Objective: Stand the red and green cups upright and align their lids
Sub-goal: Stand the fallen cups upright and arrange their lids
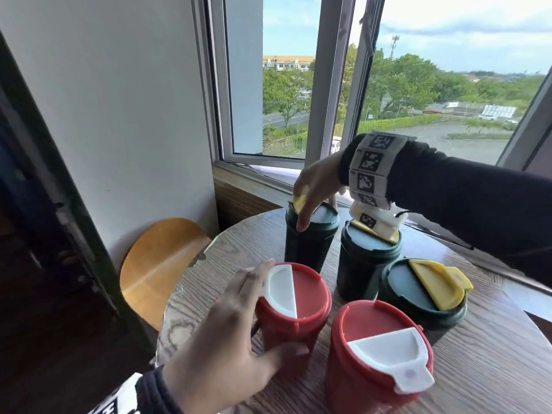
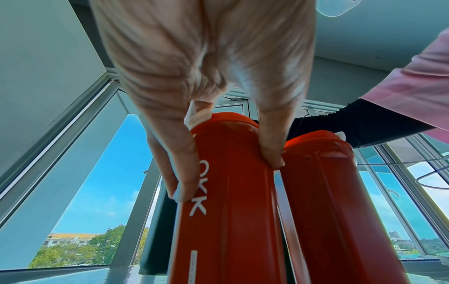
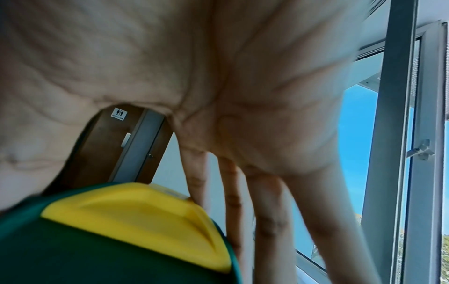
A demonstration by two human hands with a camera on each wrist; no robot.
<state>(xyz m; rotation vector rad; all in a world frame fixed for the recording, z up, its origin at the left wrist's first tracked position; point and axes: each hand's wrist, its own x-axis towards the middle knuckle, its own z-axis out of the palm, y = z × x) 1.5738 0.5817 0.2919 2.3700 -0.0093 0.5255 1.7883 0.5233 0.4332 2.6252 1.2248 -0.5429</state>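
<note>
Five cups stand upright on the round wooden table (image 1: 493, 369). My left hand (image 1: 280, 312) grips the left red cup (image 1: 310, 294) around its body, fingers on the far side and thumb on the near side. The left wrist view shows that left hand (image 2: 229, 173) on the red cup (image 2: 233, 221) marked "OKK". The right red cup (image 1: 379, 354) has its white flap toward me. My right hand (image 1: 315, 204) holds the lid of the far-left green cup (image 1: 307, 249) from above, partly hiding the yellow flap (image 1: 298, 201). In the blurred right wrist view, fingers (image 3: 267, 221) reach past a yellow-flapped green cup (image 3: 109, 249).
Two more green cups, the middle one (image 1: 367, 264) and the right one (image 1: 424, 294), stand close behind the red ones. A wooden stool (image 1: 161, 264) sits left of the table. The window sill (image 1: 248, 189) and an open window (image 1: 268, 85) lie just beyond.
</note>
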